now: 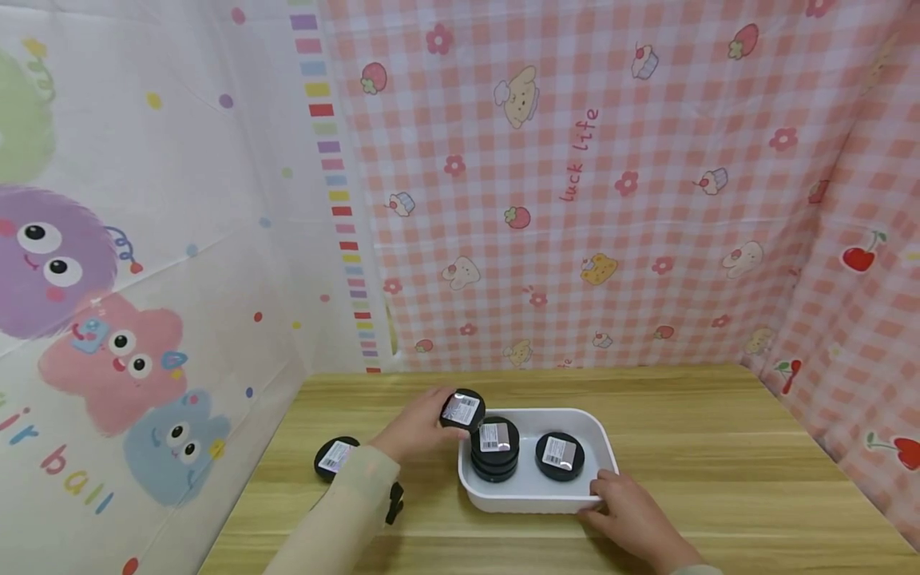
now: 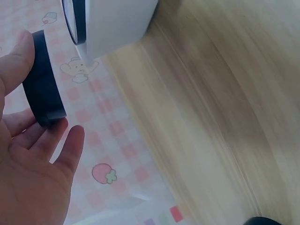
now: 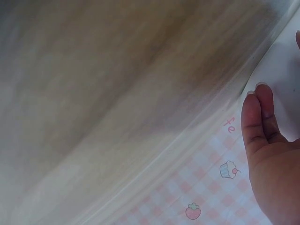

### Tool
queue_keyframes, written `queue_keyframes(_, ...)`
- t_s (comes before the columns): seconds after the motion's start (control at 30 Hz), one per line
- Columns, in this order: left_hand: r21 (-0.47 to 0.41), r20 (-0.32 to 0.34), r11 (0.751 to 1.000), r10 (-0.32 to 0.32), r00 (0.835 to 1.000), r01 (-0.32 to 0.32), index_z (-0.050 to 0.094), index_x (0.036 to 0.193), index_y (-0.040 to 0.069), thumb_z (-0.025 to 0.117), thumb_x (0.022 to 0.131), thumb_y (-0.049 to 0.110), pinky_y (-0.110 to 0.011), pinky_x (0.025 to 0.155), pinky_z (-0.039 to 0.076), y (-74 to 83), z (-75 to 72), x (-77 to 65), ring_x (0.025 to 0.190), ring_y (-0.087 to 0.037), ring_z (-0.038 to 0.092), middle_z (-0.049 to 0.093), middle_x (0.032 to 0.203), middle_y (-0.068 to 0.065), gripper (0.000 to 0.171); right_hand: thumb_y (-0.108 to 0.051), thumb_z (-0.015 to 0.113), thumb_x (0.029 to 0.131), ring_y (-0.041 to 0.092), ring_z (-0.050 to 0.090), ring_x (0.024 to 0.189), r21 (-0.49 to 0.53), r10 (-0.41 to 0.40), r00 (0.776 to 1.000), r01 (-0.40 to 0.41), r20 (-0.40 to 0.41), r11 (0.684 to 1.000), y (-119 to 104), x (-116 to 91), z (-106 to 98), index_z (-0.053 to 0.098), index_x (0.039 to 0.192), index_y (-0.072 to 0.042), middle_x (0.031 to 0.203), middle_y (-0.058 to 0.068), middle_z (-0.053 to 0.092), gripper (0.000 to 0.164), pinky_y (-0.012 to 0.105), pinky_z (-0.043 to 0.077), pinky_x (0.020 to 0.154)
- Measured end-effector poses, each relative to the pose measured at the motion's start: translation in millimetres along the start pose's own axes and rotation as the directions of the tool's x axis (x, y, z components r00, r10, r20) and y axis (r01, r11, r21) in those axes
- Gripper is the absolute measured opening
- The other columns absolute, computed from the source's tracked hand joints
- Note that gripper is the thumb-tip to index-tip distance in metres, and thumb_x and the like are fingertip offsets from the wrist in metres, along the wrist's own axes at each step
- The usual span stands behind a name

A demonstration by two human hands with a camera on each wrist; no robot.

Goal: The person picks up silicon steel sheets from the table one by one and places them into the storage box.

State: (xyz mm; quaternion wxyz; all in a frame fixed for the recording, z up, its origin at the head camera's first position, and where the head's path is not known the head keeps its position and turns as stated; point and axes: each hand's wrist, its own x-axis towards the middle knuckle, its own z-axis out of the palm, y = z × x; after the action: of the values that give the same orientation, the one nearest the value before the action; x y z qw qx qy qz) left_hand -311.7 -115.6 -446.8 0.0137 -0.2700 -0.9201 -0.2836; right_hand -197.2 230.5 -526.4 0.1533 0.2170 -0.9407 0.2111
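Observation:
My left hand [image 1: 420, 423] pinches a round black disc [image 1: 463, 410] with a white barcode label, thumb on one side and fingers on the other; its black edge [image 2: 43, 79] shows in the left wrist view. The disc is tilted and overlaps the left rim of the white tray [image 1: 535, 505]. Inside the tray, just beside it, stands a stack of similar discs [image 1: 494, 447]. A single labelled disc [image 1: 560, 456] lies to the right of the stack. My right hand [image 1: 632, 515] grips the tray's front right corner, fingers over the rim and thumb outside, low by the table.
Another labelled black disc [image 1: 334, 458] lies on the wooden table [image 1: 719, 455] to the left, partly hidden by the left sleeve [image 1: 345, 511]. A small dark object [image 1: 394, 503] shows at the left wrist. Printed cloth [image 1: 561, 160] hangs behind the table and at both sides.

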Motion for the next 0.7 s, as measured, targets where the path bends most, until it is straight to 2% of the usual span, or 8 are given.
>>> queue_keyframes(0.23, 0.007, 0.055, 1.000, -0.003, 0.998, 0.002, 0.050, 0.143, 0.007, 0.082, 0.084, 0.036, -0.049, 0.108, 0.045, 8.5, 3.8, 5.9, 0.126, -0.030, 0.056, 0.058, 0.138, -0.014, 0.073, -0.028, 0.086, 0.074, 0.002, 0.043, 0.064, 0.001, 0.004, 1.000, -0.004, -0.006, 1.000, -0.7, -1.1, -0.5, 0.062, 0.071, -0.022, 0.073, -0.014, 0.048, 0.026, 0.027, 0.040, 0.059)
queue_keyframes(0.47, 0.035, 0.097, 0.999, -0.042, 0.994, 0.039, 0.045, 0.149, 0.008, 0.078, 0.087, 0.041, -0.048, 0.112, 0.042, 17.5, 6.2, 10.3, 0.134, -0.030, 0.052, 0.053, 0.147, -0.014, 0.078, -0.027, 0.086, 0.074, 0.002, 0.044, 0.064, -0.002, -0.005, 1.000, 0.005, -0.005, 1.000, -1.1, -1.6, -0.5, 0.061, 0.071, -0.021, 0.073, -0.014, 0.049, 0.026, 0.027, 0.041, 0.058)
queue_keyframes(0.7, 0.033, 0.111, 0.999, -0.017, 0.994, 0.014, 0.043, 0.151, 0.007, 0.078, 0.087, 0.043, -0.048, 0.114, 0.040, 22.4, 5.3, 15.2, 0.137, -0.031, 0.050, 0.051, 0.150, -0.014, 0.081, -0.027, 0.086, 0.074, 0.002, 0.044, 0.064, -0.005, 0.001, 1.000, -0.001, -0.003, 1.000, -1.4, -0.3, -0.4, 0.061, 0.071, -0.021, 0.072, -0.014, 0.049, 0.026, 0.027, 0.041, 0.058)
